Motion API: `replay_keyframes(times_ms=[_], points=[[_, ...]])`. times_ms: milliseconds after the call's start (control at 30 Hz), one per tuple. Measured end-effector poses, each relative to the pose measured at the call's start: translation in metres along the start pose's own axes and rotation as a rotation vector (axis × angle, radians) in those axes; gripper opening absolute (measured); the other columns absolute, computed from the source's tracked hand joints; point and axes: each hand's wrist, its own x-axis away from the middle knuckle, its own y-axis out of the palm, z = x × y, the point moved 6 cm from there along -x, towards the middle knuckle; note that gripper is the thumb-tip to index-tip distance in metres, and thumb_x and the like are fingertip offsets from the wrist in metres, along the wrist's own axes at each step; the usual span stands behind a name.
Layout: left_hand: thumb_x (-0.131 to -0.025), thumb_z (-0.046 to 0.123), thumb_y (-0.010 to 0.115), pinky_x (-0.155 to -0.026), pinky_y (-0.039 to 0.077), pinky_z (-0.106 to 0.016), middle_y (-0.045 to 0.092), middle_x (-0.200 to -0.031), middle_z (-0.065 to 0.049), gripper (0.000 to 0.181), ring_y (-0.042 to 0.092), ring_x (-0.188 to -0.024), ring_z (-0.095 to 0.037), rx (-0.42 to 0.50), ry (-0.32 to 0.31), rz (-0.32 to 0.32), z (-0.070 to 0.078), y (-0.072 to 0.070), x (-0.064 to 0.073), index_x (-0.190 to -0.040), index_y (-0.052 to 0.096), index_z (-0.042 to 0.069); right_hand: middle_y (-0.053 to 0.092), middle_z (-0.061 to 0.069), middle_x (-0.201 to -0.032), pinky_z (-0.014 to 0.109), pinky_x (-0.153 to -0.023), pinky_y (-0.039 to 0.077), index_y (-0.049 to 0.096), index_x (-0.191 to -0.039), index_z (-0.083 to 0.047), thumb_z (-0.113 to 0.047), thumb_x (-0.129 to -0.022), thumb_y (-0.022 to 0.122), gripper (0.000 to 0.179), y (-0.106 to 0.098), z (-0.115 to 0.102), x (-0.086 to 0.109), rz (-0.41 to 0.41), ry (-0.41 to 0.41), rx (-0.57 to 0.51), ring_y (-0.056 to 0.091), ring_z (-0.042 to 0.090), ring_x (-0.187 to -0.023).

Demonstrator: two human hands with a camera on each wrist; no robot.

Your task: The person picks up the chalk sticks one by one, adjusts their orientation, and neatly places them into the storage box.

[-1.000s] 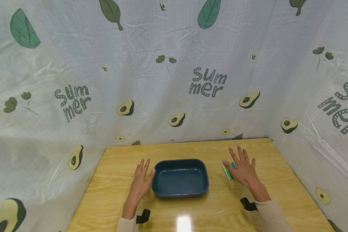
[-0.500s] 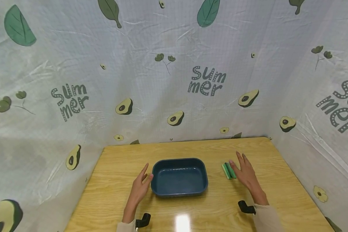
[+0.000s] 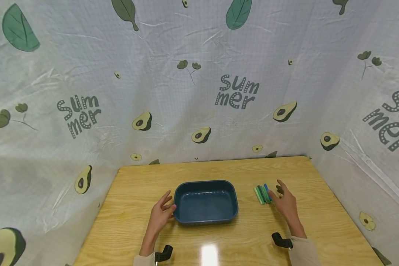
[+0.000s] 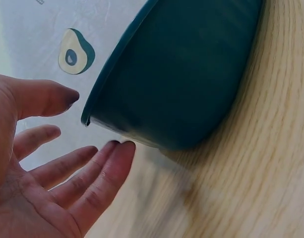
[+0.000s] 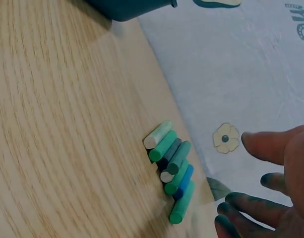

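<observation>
A dark blue-green rectangular dish (image 3: 206, 204) stands on the table. My left hand (image 3: 159, 217) is at its left end with relaxed fingers. In the left wrist view, the thumb is apart from the dish's rim and the other fingertips are close to its outer wall (image 4: 161, 84). Several short pastel sticks (image 5: 177, 163) in greens, blue and white lie side by side right of the dish, some resting on others. Beside them my right hand (image 3: 286, 207) hovers, thumb and fingers spread with nothing between them. Its fingertips (image 5: 230, 223) have dark green stains.
The wooden table (image 3: 139, 184) backs onto a pale sheet (image 3: 173, 96) printed with avocados, leaves and lettering. More of the sheet hangs at both sides. A black camera mount (image 3: 164, 253) sticks out from each wrist.
My right hand has drawn right, off the pastel sticks, uncovering more of them, and its fingers have bent somewhat. The left hand's fingers have bent beside the dish. The dish stays in place.
</observation>
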Motion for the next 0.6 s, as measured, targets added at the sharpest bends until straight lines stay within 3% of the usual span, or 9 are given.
replay_keyframes(times_ms=[300, 600], points=[[-0.09, 0.0, 0.065, -0.066, 0.058, -0.038, 0.053, -0.138, -0.024, 0.062, 0.064, -0.103, -0.023, 0.057, -0.043, 0.017, -0.006, 0.001, -0.002, -0.148, 0.043, 0.006, 0.057, 0.029, -0.133, 0.056, -0.095, 0.049, 0.037, -0.149, -0.001, -0.021, -0.097, 0.061, 0.061, -0.002, 0.013, 0.002, 0.078, 0.057, -0.053, 0.059, 0.045, -0.118], [-0.089, -0.006, 0.062, -0.064, 0.055, -0.031, 0.052, -0.132, -0.026, 0.061, 0.057, -0.112, -0.033, 0.098, -0.062, 0.027, -0.008, 0.003, -0.004, -0.147, 0.043, 0.001, 0.066, 0.026, -0.121, 0.058, -0.099, 0.044, 0.048, -0.141, 0.002, -0.016, -0.092, 0.065, 0.055, 0.002, 0.027, 0.003, 0.108, 0.12, -0.069, 0.061, 0.045, -0.114]])
